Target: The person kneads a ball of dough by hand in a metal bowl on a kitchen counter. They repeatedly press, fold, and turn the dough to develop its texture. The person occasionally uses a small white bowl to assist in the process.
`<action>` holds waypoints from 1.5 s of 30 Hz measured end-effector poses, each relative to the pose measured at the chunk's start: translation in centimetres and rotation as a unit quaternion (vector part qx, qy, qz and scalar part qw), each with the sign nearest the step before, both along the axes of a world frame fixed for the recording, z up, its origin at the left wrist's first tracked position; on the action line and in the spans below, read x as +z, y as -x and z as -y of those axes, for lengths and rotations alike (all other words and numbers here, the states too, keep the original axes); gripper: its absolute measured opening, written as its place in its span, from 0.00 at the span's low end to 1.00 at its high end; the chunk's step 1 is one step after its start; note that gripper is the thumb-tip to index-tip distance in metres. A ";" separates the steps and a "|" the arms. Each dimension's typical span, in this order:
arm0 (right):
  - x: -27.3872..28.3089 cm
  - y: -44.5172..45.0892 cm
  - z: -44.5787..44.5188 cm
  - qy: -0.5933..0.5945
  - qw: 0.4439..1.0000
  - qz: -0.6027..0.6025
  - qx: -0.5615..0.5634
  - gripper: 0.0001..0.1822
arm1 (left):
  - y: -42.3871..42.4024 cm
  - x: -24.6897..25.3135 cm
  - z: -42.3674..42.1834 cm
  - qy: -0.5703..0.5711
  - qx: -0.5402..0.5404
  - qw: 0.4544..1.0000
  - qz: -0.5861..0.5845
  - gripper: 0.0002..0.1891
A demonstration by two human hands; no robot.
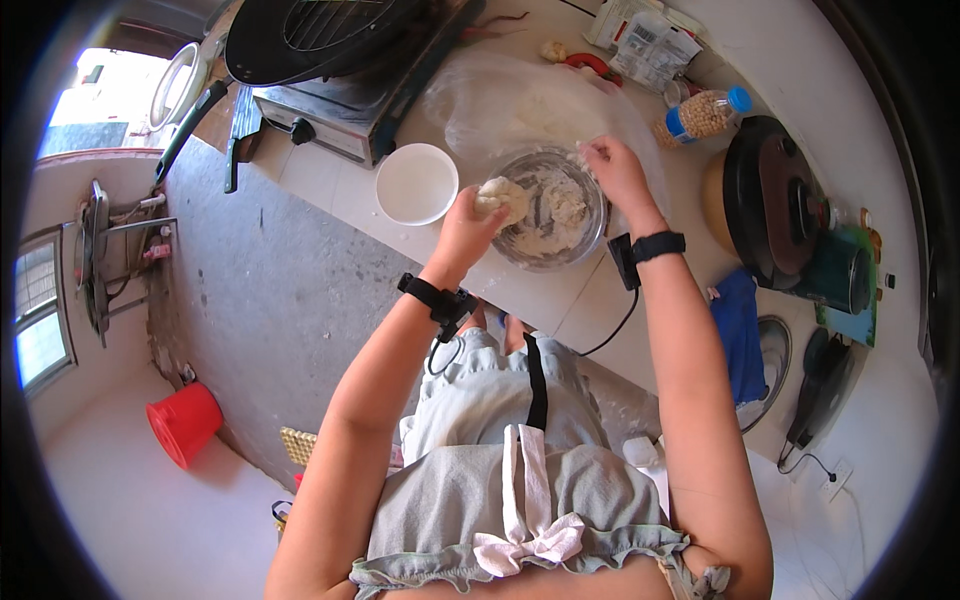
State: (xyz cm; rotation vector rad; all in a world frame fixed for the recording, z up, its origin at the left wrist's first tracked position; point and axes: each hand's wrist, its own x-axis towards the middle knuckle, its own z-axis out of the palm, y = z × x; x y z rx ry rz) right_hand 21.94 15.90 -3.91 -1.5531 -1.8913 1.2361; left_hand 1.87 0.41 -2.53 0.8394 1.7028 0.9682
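My left hand (466, 232) grips a lumpy piece of pale dough (501, 196) over the left rim of a round mixing bowl (592, 238). Inside the bowl lies another rough lump of dough (568, 207), with floury smears on the wall around it. Above the bowl's right rim is my right hand (619, 176), its fingers curled together. Whitish bits show at those fingertips; whether they are pinched or only stuck there is unclear. A white bowl (417, 184) stands left of the mixing bowl, close to my left hand.
Behind the mixing bowl spreads a clear plastic bag (487, 97). A gas stove (322, 124) carries a black pan (262, 45); a knife (238, 142) lies beside it. To the right are a blue-capped bottle of beans (701, 118), an electric cooker (772, 202) and a blue cloth (736, 337).
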 end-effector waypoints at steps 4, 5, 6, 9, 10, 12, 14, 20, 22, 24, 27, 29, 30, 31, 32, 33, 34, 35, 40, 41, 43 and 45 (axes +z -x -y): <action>-3.2 0.0 -2.6 -0.103 0.988 0.108 -0.037 0.16 | 0.0 -0.2 0.0 0.001 -0.002 1.000 -0.011 0.21; -3.8 -0.1 -3.0 -0.097 0.987 0.118 -0.038 0.15 | -0.1 -0.1 -0.1 0.009 -0.003 1.000 -0.007 0.21; -4.2 0.2 -3.3 -0.091 0.987 0.127 -0.038 0.15 | 0.1 -0.1 0.0 0.008 -0.010 1.000 -0.020 0.22; -4.9 0.9 -3.7 -0.104 0.982 0.154 -0.017 0.14 | 0.2 -0.1 0.2 0.005 -0.014 0.999 -0.034 0.23; -5.0 1.2 -3.7 -0.113 0.980 0.163 -0.008 0.14 | 0.0 0.0 0.2 0.003 -0.002 1.000 -0.022 0.22; -5.3 1.6 -3.4 -0.177 0.970 0.165 0.025 0.15 | 0.0 0.0 0.2 0.000 0.007 1.000 -0.014 0.22; -5.4 1.8 -3.4 -0.186 0.964 0.181 0.062 0.15 | 0.1 -0.2 0.3 -0.002 0.003 1.000 -0.021 0.22; -4.6 1.2 -3.6 -0.199 0.969 0.144 0.004 0.13 | -0.1 -0.2 0.0 -0.001 0.002 0.999 -0.044 0.23; -3.5 0.9 -3.6 -0.188 0.978 0.089 0.018 0.12 | 0.0 -0.6 0.1 -0.001 0.008 1.000 -0.029 0.23; -2.0 0.4 -1.8 -0.019 0.999 -0.002 0.049 0.12 | 0.0 -0.8 0.1 -0.004 0.007 1.000 -0.026 0.23; 0.5 0.3 1.5 0.047 0.988 0.028 0.144 0.13 | 0.2 -0.5 0.2 0.002 -0.009 1.000 -0.027 0.24; 0.5 0.3 3.2 -0.038 0.976 0.076 0.201 0.13 | 0.5 -0.4 0.1 0.022 -0.029 0.999 -0.004 0.26; -0.1 0.3 3.2 -0.069 0.962 0.118 0.235 0.15 | 0.4 -0.3 0.0 0.022 -0.028 0.999 0.002 0.26; -0.6 0.0 3.7 -0.094 0.959 0.131 0.233 0.16 | 0.3 -0.3 0.0 0.022 -0.026 0.999 0.008 0.26; -1.1 -0.3 4.3 -0.119 0.955 0.143 0.230 0.17 | 0.1 -0.2 0.0 0.022 -0.025 0.999 0.014 0.26; -1.3 -0.2 5.1 -0.142 0.950 0.152 0.232 0.18 | 0.2 -0.1 0.1 0.023 -0.021 0.999 0.010 0.25; -0.7 0.2 6.2 -0.145 0.941 0.179 0.248 0.18 | 0.2 -0.1 0.0 0.023 -0.019 1.000 0.008 0.25; -0.1 0.7 7.8 -0.148 0.931 0.205 0.264 0.18 | 0.2 0.0 0.0 0.023 -0.016 1.000 0.006 0.25; -1.0 0.8 11.1 -0.118 0.933 0.099 0.324 0.14 | -0.1 -0.7 0.2 -0.024 0.014 1.000 0.015 0.21; -1.2 0.8 10.9 -0.104 0.930 0.112 0.334 0.14 | -0.1 -0.8 0.3 -0.035 0.017 0.999 0.005 0.21; -1.5 0.5 10.1 -0.072 0.924 0.138 0.349 0.13 | -0.1 -0.5 0.2 -0.018 0.013 1.000 0.017 0.20; -0.8 -0.1 8.9 -0.096 0.919 0.211 0.318 0.13 | 0.0 -0.2 0.2 -0.001 0.004 1.000 0.019 0.21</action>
